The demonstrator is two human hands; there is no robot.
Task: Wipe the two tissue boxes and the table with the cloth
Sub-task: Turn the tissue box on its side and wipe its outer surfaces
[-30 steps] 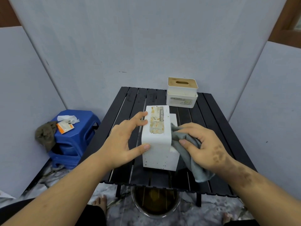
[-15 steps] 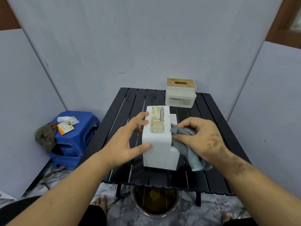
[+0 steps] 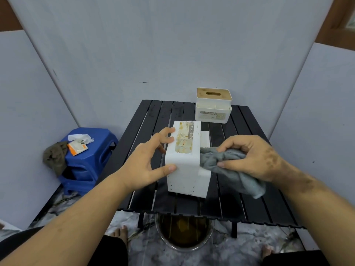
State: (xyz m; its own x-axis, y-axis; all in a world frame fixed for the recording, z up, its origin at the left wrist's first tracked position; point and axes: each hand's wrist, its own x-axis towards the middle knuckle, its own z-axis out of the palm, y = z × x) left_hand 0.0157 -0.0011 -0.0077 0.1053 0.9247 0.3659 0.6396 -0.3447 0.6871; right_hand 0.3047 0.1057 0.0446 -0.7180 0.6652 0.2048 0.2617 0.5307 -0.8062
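A white tissue box [image 3: 184, 162] with a stained label lies on its side in the middle of the black slatted table [image 3: 255, 204]. My left hand [image 3: 148, 162] holds it, thumb on the near corner and fingers on its top. My right hand [image 3: 251, 158] grips a bunched grey cloth [image 3: 219, 158], which touches the box's right side and trails down toward the table. The second tissue box [image 3: 213, 105], white with a wooden slotted lid, stands upright at the table's far right edge.
Left of the table is a blue plastic stool [image 3: 90, 160] with a brown rag, an orange packet and a tissue on it. A round basin of brownish water [image 3: 184, 233] sits on the floor under the table's near edge. Grey panels wall in the space.
My right hand has moved a little to the right and bunched the cloth, easing off the box's side. My left hand keeps hold of the box, which has stayed in place.
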